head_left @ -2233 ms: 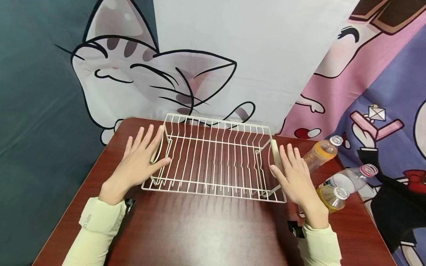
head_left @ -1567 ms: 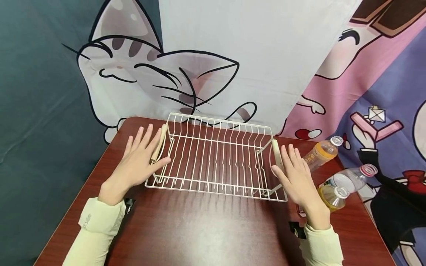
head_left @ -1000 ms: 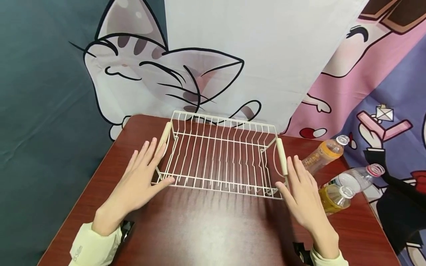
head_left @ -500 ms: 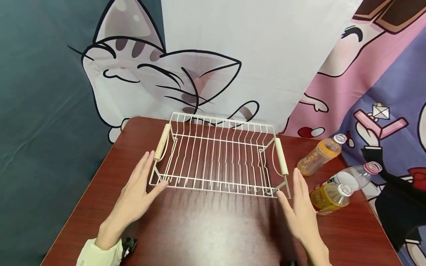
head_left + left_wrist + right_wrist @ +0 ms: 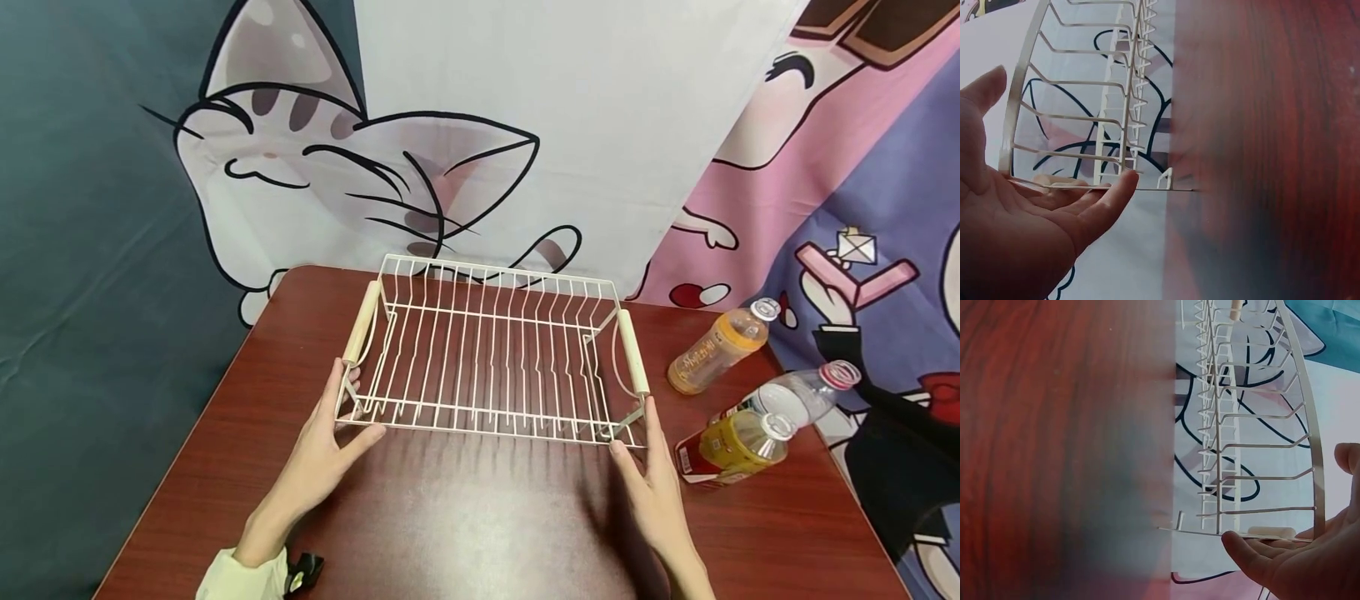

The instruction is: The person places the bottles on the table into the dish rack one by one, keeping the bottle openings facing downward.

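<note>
A cream wire dish rack (image 5: 480, 432) stands on the dark red-brown table, with a pale wooden handle (image 5: 362, 323) on its left side and another wooden handle (image 5: 633, 352) on its right. At the front left corner is my left hand (image 5: 315, 454), its fingers along the rack's side and its thumb spread at the front edge. My right hand (image 5: 654, 487) lies at the front right corner in the same way. Both wrist views show the fingers of the left hand (image 5: 1029, 231) and right hand (image 5: 1297, 562) against the side wires, thumbs apart from the rim.
To the right of the rack stand an orange-labelled bottle (image 5: 708, 358), a clear bottle with a red cap (image 5: 798, 396) and a yellow-labelled bottle (image 5: 738, 450). A cloth backdrop (image 5: 600, 100) with cartoon animals hangs right behind the table (image 5: 465, 517).
Both hands have drawn back from beside the handles to the front corners and turned edge-on, meeting the rack's sides. The rack keeps its place; the head view has shifted slightly.
</note>
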The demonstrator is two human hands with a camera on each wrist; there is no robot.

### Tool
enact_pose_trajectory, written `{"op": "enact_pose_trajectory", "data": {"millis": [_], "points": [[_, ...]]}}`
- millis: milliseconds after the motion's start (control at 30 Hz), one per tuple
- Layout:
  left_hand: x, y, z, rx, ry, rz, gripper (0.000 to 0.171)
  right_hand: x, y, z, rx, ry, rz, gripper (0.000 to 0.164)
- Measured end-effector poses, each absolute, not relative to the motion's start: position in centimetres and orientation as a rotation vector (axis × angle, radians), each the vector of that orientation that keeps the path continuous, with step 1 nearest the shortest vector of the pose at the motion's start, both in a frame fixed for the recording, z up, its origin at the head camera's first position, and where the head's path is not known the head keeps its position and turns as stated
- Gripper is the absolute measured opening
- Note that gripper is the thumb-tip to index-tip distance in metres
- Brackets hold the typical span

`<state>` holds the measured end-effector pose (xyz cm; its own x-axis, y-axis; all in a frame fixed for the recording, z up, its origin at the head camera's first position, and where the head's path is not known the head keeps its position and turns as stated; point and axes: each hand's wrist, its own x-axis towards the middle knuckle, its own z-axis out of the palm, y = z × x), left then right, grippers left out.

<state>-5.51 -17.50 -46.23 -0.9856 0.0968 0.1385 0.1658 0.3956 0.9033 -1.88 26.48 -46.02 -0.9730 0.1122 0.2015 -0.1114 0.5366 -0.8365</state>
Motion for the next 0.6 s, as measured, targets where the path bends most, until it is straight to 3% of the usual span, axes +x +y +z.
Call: {"op": "enact_pose_trajectory", "data": {"millis": [300,600], "points": [[-5.94,-17.51,-46.78,-0.292,-2.501,-1.777,0.112,-1.55,25.92,-46.19,-0.058,-2.555,1.345,0.098],[-6.26,-17.69,-46.75,-0.292,-2.505,-1.766,0.111,-1.58,25.96,-46.36,0.000,-2.538,1.372,0.097]]}}
